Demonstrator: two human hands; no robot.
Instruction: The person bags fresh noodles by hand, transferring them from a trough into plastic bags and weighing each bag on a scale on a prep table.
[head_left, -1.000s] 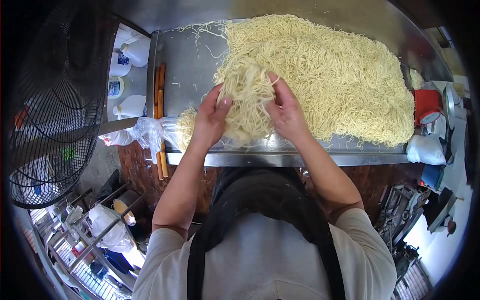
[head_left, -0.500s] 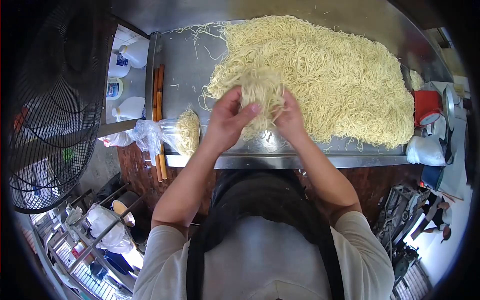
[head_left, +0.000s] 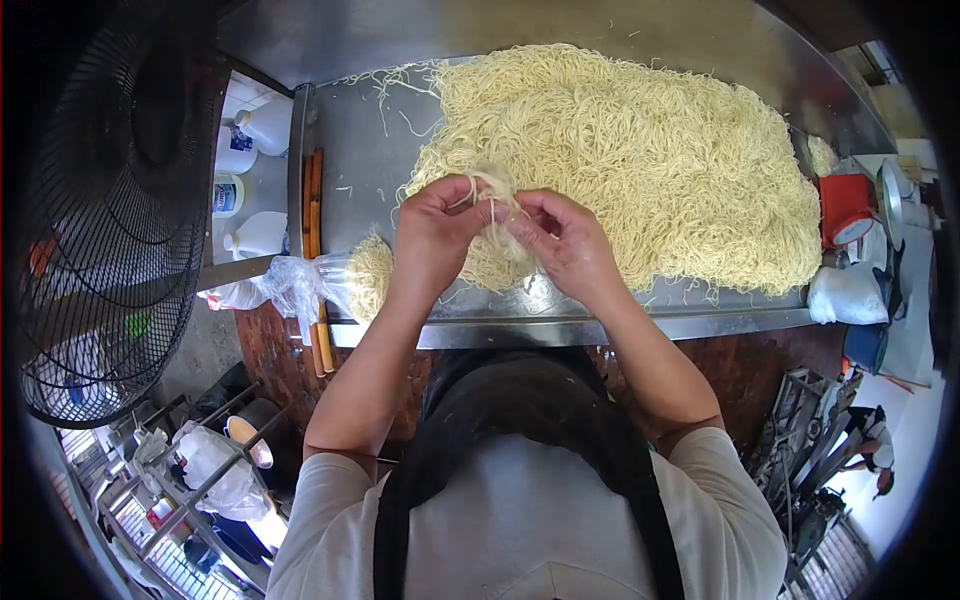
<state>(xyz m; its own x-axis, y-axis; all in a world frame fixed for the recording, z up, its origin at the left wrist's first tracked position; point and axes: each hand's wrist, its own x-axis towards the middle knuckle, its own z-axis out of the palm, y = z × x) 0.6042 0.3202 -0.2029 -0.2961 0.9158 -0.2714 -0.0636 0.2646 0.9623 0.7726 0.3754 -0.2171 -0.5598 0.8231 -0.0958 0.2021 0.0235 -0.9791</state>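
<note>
Pale yellow noodles (head_left: 640, 170) lie in a broad, thick heap on the metal worktable (head_left: 355, 200). Over the heap's near left edge, my left hand (head_left: 437, 230) pinches a few loose noodle strands between thumb and fingers. My right hand (head_left: 572, 245) is close beside it, its thumb and fingers closed on the same small tangle of strands (head_left: 497, 205). The fingertips are slightly blurred by motion. Left of my left forearm, a bundle of noodles (head_left: 370, 278) sticks out of a clear plastic bag (head_left: 293, 285) at the table's edge.
Wooden sticks (head_left: 313, 215) lie along the table's left side. White jugs (head_left: 262, 235) stand beyond them, near a large black fan (head_left: 110, 220). At the right end are a red scale (head_left: 845, 205) and a white bag (head_left: 848, 295). Another person (head_left: 876, 445) is far right.
The larger clump of noodles between my hands is now only a few strands. My hands have moved closer together, and the right hand has turned inward.
</note>
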